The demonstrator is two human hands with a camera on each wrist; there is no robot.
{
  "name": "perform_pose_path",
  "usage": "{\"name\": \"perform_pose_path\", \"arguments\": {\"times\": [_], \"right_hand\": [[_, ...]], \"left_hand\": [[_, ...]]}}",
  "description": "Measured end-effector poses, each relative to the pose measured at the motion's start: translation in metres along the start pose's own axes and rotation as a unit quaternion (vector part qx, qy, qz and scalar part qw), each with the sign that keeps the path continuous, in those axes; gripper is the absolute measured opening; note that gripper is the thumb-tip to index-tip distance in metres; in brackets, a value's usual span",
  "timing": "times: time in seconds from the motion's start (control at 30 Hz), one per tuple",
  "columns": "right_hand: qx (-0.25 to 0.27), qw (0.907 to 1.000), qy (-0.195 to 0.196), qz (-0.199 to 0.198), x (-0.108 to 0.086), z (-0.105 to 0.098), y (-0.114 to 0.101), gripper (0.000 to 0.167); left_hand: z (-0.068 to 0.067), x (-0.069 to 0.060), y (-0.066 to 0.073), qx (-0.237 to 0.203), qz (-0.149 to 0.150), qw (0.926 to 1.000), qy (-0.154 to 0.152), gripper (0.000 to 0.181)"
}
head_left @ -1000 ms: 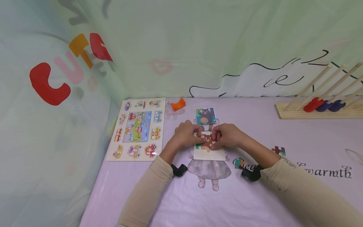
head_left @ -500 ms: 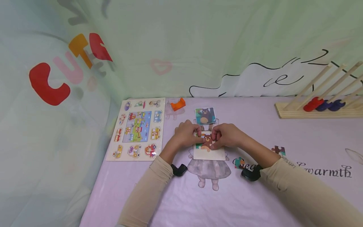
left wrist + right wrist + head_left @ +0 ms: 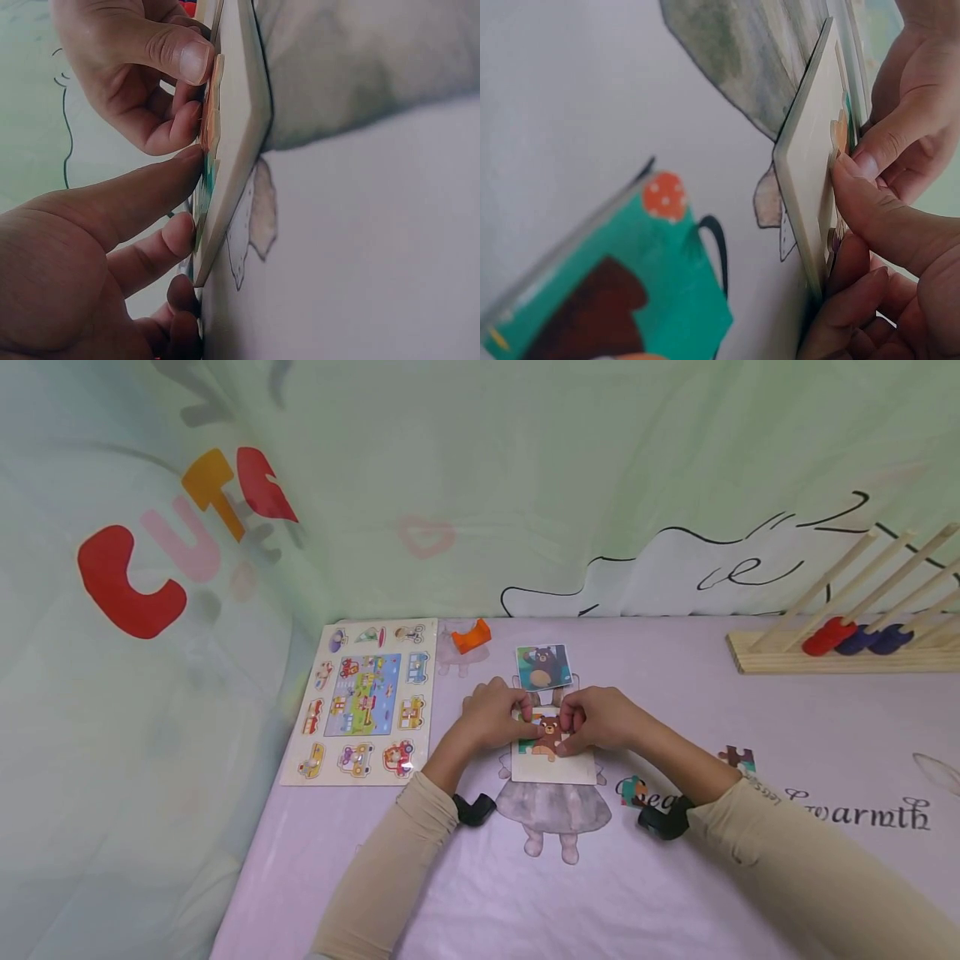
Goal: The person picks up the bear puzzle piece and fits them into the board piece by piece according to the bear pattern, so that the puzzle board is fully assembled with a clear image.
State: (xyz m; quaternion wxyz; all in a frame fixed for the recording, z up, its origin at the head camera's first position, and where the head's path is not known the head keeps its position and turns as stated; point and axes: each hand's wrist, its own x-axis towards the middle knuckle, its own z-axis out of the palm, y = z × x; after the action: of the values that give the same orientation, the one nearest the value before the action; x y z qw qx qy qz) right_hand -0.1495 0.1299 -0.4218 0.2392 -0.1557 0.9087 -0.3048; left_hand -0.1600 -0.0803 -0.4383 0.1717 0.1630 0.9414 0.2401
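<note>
A pale wooden puzzle board [image 3: 553,770] lies flat on the cloth, partly filled with pieces that show a brown bear. At its upper left is my left hand [image 3: 491,714], thumb on the pieces and curled fingers at the board's edge. From the right, my right hand [image 3: 603,718] pinches a brown puzzle piece [image 3: 557,747] at the board's surface. The thumbs of both hands nearly meet over the bear, also in the right wrist view. Fingers hide part of the picture. Just behind the board lies a bear picture card [image 3: 543,667].
Two loose puzzle pieces, one teal [image 3: 633,791] and one brown [image 3: 738,757], lie to the right by the right forearm. A vehicle peg puzzle [image 3: 360,702] lies left, an orange block [image 3: 472,637] behind. A wooden rack [image 3: 757,656] with pegs and rings stands back right.
</note>
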Motion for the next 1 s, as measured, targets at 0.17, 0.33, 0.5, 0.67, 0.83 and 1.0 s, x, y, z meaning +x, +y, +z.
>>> {"name": "perform_pose_path", "arguments": {"times": [0.17, 0.33, 0.5, 0.67, 0.83, 1.0], "right_hand": [[-0.002, 1.0, -0.001, -0.001, -0.0001, -0.0001, -0.001, 0.033], [-0.004, 1.0, -0.001, 0.003, 0.0001, -0.0008, -0.0013, 0.033], [-0.004, 1.0, -0.002, 0.003, 0.0006, -0.0013, -0.001, 0.033], [-0.006, 1.0, -0.002, 0.003, 0.0004, -0.0007, -0.0017, 0.033], [-0.003, 1.0, -0.004, 0.001, -0.0004, -0.0019, -0.0013, 0.028], [0.0, 1.0, -0.001, -0.004, -0.0006, -0.0022, -0.0011, 0.02]], "left_hand": [[-0.0007, 0.0002, 0.0006, 0.0, -0.001, 1.0, -0.002, 0.027], [-0.0007, 0.0001, 0.0005, 0.001, -0.002, 1.0, -0.001, 0.028], [-0.001, -0.0007, 0.001, 0.002, -0.004, 1.0, 0.001, 0.028], [-0.0008, -0.0009, 0.0018, 0.001, -0.005, 1.0, 0.002, 0.028], [0.0004, 0.0003, 0.0016, 0.013, -0.007, 0.9999, 0.002, 0.027], [0.0012, 0.0008, 0.0015, 0.022, -0.007, 0.9997, 0.001, 0.028]]}}
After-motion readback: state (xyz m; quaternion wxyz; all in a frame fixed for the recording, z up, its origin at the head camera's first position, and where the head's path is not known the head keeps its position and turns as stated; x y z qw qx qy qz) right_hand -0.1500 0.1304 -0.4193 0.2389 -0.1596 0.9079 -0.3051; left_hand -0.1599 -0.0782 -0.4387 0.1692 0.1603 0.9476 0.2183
